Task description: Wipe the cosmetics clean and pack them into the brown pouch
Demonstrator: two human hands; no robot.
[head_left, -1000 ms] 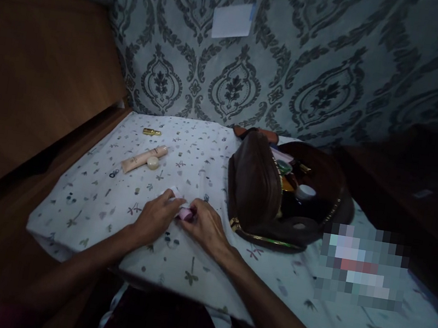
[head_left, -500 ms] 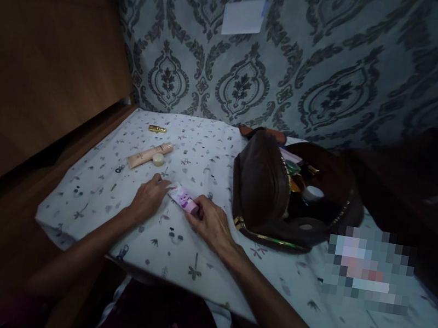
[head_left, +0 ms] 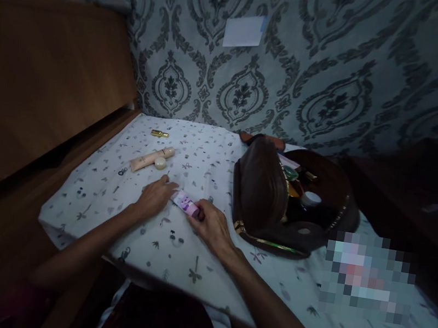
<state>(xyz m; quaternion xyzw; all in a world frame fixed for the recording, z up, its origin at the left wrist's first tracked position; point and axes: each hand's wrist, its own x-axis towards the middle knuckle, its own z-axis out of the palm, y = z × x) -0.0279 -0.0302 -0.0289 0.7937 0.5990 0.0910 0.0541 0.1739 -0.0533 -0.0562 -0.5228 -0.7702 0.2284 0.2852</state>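
Observation:
A small white tube with a purple print and pinkish cap [head_left: 185, 203] lies slantwise between my hands, just over the patterned cloth. My right hand [head_left: 211, 226] is closed around its capped end. At the other end, my left hand [head_left: 156, 196] has its fingers pinched at the flat tip of the tube. Beyond my left hand lie a peach squeeze tube [head_left: 148, 159] and a small round cream-coloured piece [head_left: 160, 163] touching or close beside it. Farther back rests a short gold tube [head_left: 159, 133].
An open brown zip bag [head_left: 259, 187] stands right of my hands, with a white-lidded jar [head_left: 311, 198] and other small items inside. A blurred-out patch [head_left: 367, 279] covers something at the right. Wooden furniture [head_left: 51, 65] borders the left; patterned wall [head_left: 242, 95] stands behind.
The view has tilted slightly, so everything sits a little lower in the picture. Both hands keep their hold on the small tube, with barely any movement.

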